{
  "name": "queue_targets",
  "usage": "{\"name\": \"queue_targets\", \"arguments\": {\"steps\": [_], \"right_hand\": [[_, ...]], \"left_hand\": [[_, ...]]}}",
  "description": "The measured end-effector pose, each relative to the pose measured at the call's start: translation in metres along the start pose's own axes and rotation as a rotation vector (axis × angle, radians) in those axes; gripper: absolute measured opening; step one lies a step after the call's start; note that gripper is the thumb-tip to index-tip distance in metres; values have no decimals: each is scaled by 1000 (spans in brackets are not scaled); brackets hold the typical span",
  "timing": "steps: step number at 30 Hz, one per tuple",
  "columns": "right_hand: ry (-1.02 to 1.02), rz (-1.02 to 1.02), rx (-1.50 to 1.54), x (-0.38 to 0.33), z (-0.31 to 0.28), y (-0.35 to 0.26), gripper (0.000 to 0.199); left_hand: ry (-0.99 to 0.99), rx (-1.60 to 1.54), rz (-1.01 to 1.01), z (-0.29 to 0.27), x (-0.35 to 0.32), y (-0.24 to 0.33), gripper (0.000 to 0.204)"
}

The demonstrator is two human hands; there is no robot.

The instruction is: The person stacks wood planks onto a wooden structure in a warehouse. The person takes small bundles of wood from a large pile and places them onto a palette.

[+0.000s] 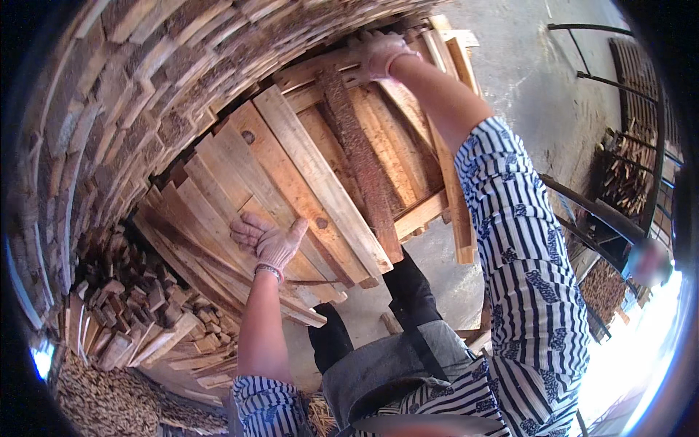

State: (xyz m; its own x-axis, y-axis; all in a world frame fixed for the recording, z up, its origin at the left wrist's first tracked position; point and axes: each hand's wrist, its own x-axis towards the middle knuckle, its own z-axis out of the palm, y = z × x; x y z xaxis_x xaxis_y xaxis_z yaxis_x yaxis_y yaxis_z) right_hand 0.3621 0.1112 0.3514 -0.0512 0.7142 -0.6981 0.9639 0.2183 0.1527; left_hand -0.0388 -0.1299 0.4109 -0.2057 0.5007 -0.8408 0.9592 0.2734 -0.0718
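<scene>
A pile of sawn boards lies before me, their long sides slanting from upper left to lower right. My left hand, in a pale knit glove, rests palm down on the boards with its fingers apart. My right hand, gloved too, reaches to the far end of the pile, with its fingers stretched over the plank ends. Beside that hand a rough bark-covered board lies across lighter planks. A loose narrow board sticks out at the pile's right side. What lies under my right palm is hidden.
A tall wall of stacked planks curves along the far and left sides. Short wood offcuts are heaped at the lower left. To the right are a concrete floor, a dark metal frame and another person.
</scene>
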Motion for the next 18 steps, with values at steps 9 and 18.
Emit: {"name": "queue_targets", "arguments": {"steps": [9,18], "right_hand": [[-72,-170,16,-1,-45,1,92],[-59,-99,-99,-26,-29,-5,98]], "left_hand": [[-39,1,-48,-7,-7,0,155],[1,-29,29,-13,-6,6,154]]}}
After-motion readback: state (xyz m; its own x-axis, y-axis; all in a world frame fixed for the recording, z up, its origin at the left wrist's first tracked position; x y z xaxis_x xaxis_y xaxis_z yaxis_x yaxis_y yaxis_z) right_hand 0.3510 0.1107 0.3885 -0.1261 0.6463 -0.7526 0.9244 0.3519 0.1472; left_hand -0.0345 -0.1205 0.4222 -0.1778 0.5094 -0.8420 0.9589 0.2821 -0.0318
